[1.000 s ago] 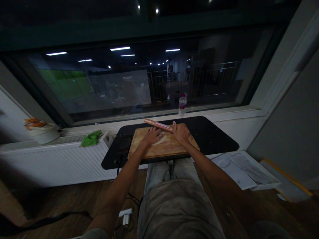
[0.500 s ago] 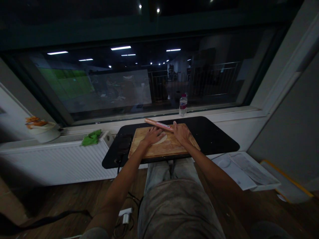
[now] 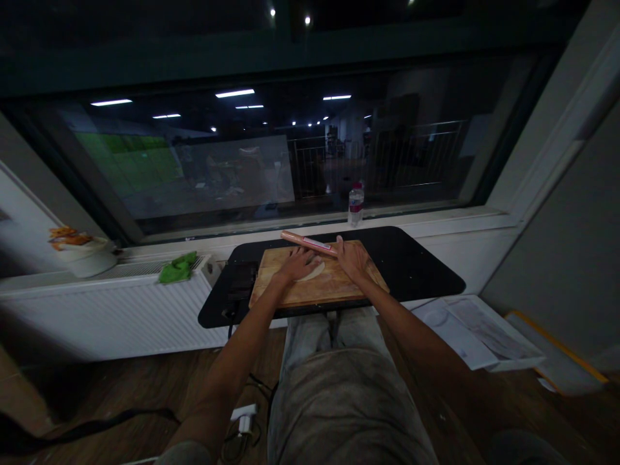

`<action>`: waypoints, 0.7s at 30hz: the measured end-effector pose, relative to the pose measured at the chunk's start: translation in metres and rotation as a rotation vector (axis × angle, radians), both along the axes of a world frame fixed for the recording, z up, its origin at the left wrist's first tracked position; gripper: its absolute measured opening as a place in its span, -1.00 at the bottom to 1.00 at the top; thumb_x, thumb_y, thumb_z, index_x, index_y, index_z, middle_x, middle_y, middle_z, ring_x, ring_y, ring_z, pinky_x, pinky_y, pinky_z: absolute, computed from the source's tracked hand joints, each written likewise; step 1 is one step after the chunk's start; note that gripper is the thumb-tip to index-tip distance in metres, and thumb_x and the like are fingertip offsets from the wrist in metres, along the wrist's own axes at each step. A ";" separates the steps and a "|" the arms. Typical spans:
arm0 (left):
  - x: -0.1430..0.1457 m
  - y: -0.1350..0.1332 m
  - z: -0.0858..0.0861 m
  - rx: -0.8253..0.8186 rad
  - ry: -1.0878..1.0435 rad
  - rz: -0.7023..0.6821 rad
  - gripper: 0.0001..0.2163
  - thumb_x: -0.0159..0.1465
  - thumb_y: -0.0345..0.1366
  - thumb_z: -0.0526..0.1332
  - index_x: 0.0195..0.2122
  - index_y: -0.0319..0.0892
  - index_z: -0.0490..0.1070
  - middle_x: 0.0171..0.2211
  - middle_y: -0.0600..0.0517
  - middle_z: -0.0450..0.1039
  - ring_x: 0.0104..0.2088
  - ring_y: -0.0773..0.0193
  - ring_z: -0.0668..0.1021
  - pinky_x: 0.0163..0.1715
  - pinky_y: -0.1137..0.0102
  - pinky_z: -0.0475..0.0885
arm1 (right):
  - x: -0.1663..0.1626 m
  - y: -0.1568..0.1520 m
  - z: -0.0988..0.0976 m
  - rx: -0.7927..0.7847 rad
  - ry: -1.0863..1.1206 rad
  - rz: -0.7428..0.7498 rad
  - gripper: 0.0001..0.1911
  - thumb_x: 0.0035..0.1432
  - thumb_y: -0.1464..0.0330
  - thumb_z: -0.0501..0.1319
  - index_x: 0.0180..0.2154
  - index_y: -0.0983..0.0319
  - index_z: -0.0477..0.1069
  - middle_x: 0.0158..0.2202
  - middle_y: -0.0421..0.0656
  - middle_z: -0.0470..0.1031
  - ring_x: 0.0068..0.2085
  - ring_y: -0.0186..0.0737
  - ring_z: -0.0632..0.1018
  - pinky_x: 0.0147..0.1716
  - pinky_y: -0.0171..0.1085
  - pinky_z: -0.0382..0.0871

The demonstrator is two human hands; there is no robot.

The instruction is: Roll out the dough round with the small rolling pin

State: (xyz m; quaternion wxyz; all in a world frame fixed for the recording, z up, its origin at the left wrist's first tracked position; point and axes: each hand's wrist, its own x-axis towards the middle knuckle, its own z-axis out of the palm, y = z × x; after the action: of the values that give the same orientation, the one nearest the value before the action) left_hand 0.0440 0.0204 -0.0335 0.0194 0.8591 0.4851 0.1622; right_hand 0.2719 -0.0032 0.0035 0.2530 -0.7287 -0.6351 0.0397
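Note:
A wooden cutting board [image 3: 314, 292] lies on a small black table [image 3: 416, 271] in front of me. A flat pale disc of dough [image 3: 314, 271] rests on the board. My left hand [image 3: 296, 263] lies flat on the dough with fingers stretched out. My right hand [image 3: 352, 257] rests open on the board to the right of the dough, its fingertips touching a wooden rolling pin [image 3: 307, 243] that lies across the board's far edge.
A water bottle [image 3: 355, 205] stands on the window sill behind the table. A green cloth [image 3: 177, 268] and a white bowl [image 3: 82, 258] sit on the radiator at left. Papers [image 3: 477, 329] lie on the floor at right, cables and a charger [image 3: 245, 420] below.

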 end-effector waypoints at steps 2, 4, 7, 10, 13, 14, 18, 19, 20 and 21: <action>0.000 0.000 0.000 0.001 0.003 -0.001 -0.44 0.64 0.13 0.00 0.55 0.12 0.34 0.64 -0.04 0.21 0.65 -0.14 0.17 0.61 -0.15 0.09 | -0.001 -0.001 0.000 0.007 -0.004 -0.009 -0.08 0.73 0.01 -0.29 -0.13 0.33 0.76 -0.28 0.12 0.74 -0.24 -0.04 0.74 -0.30 -0.24 0.42; 0.000 0.001 0.000 -0.008 0.001 0.015 -0.44 0.63 0.15 0.00 0.54 0.12 0.34 0.65 -0.05 0.18 0.65 -0.16 0.16 0.60 -0.16 0.10 | -0.002 -0.002 0.001 0.018 -0.005 -0.016 -0.08 0.73 0.01 -0.28 -0.15 0.34 0.76 -0.28 0.12 0.74 -0.24 -0.06 0.74 -0.31 -0.24 0.40; 0.001 0.002 0.000 -0.021 0.001 0.032 -0.45 0.63 0.16 0.01 0.51 0.10 0.38 0.64 -0.07 0.20 0.64 -0.15 0.18 0.59 -0.17 0.12 | -0.002 -0.003 0.002 0.029 -0.007 -0.032 -0.08 0.74 0.02 -0.26 -0.18 0.34 0.77 -0.27 0.12 0.75 -0.24 -0.06 0.74 -0.29 -0.24 0.41; 0.000 0.004 -0.001 -0.013 -0.003 0.017 -0.45 0.63 0.16 0.01 0.51 0.09 0.37 0.62 -0.07 0.23 0.63 -0.09 0.20 0.59 -0.13 0.13 | -0.001 -0.003 0.002 0.023 -0.010 -0.035 -0.11 0.74 0.02 -0.23 -0.18 0.32 0.77 -0.25 0.11 0.76 -0.24 -0.06 0.74 -0.28 -0.23 0.40; -0.001 0.005 -0.002 0.002 -0.003 0.004 -0.45 0.63 0.15 0.01 0.51 0.07 0.37 0.61 -0.08 0.25 0.63 -0.09 0.20 0.60 -0.13 0.12 | -0.001 -0.003 0.002 0.019 -0.015 -0.029 -0.12 0.74 0.03 -0.21 -0.20 0.32 0.77 -0.24 0.11 0.76 -0.26 -0.06 0.73 -0.29 -0.23 0.38; -0.002 0.005 -0.003 0.007 -0.004 -0.002 -0.45 0.64 0.14 0.01 0.50 0.07 0.38 0.61 -0.08 0.25 0.63 -0.09 0.21 0.60 -0.13 0.12 | -0.001 -0.003 0.001 0.028 -0.019 -0.033 -0.13 0.74 0.04 -0.21 -0.20 0.33 0.77 -0.25 0.11 0.76 -0.26 -0.07 0.73 -0.30 -0.23 0.37; -0.005 0.006 -0.003 0.012 -0.010 -0.029 -0.49 0.65 0.11 0.01 0.46 0.07 0.44 0.59 -0.07 0.29 0.59 -0.08 0.28 0.59 -0.09 0.17 | -0.001 0.000 -0.004 0.075 -0.022 -0.051 -0.14 0.74 0.03 -0.20 -0.18 0.35 0.75 -0.28 0.12 0.74 -0.28 -0.09 0.72 -0.32 -0.25 0.35; -0.005 0.006 -0.004 0.012 -0.008 -0.032 -0.50 0.65 0.10 0.02 0.45 0.07 0.46 0.58 -0.06 0.31 0.58 -0.08 0.29 0.59 -0.09 0.17 | -0.001 0.001 -0.005 0.073 -0.019 -0.048 -0.14 0.74 0.03 -0.20 -0.18 0.35 0.75 -0.29 0.12 0.73 -0.29 -0.10 0.71 -0.34 -0.26 0.34; -0.005 0.006 -0.004 0.011 -0.007 -0.033 -0.51 0.65 0.09 0.02 0.44 0.07 0.47 0.57 -0.04 0.33 0.58 -0.07 0.29 0.60 -0.09 0.16 | -0.001 0.002 -0.006 0.065 -0.016 -0.045 -0.14 0.74 0.02 -0.19 -0.19 0.35 0.75 -0.30 0.12 0.73 -0.30 -0.10 0.70 -0.35 -0.26 0.33; -0.005 0.006 -0.004 0.011 -0.007 -0.031 -0.52 0.65 0.09 0.03 0.43 0.07 0.48 0.56 -0.04 0.35 0.59 -0.07 0.28 0.60 -0.10 0.16 | -0.001 0.003 -0.007 0.057 -0.018 -0.044 -0.14 0.74 0.02 -0.19 -0.21 0.35 0.74 -0.31 0.11 0.72 -0.31 -0.10 0.70 -0.36 -0.25 0.31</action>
State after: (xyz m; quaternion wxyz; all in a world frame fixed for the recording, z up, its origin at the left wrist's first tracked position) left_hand 0.0388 0.0259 -0.0374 0.0188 0.8659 0.4709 0.1676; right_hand 0.2708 -0.0004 -0.0030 0.2686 -0.7353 -0.6221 0.0096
